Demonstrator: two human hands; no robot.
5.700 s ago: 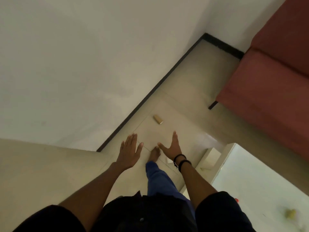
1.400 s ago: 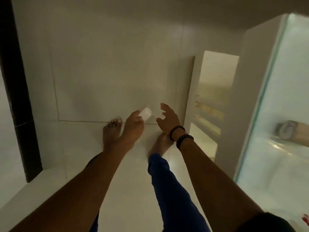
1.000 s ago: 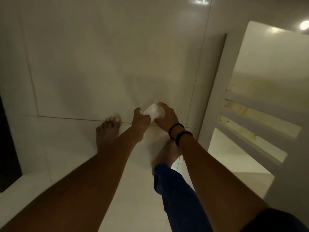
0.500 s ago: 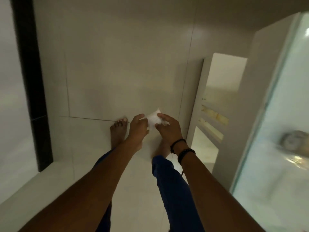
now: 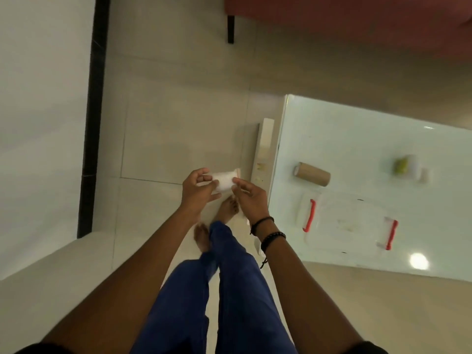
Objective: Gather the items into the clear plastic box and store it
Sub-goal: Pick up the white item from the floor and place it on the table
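Both hands hold a small white packet (image 5: 224,180) in front of me, above the floor. My left hand (image 5: 198,191) grips its left end and my right hand (image 5: 251,200) pinches its right end. To the right stands a white glass-topped table (image 5: 357,139). On it lies the clear plastic box (image 5: 350,221) with red clips, a brown cardboard roll (image 5: 312,174) beyond it, and a blurred white item with a green patch (image 5: 406,166) further right.
A red sofa (image 5: 357,24) with a dark leg stands at the far side. A white wall with a black skirting strip (image 5: 89,123) runs along the left. My bare feet and blue trousers (image 5: 229,290) are below, on pale floor tiles.
I have straightened up from the floor with the white packet in both hands, and the view has swung right so the table top and its items show.
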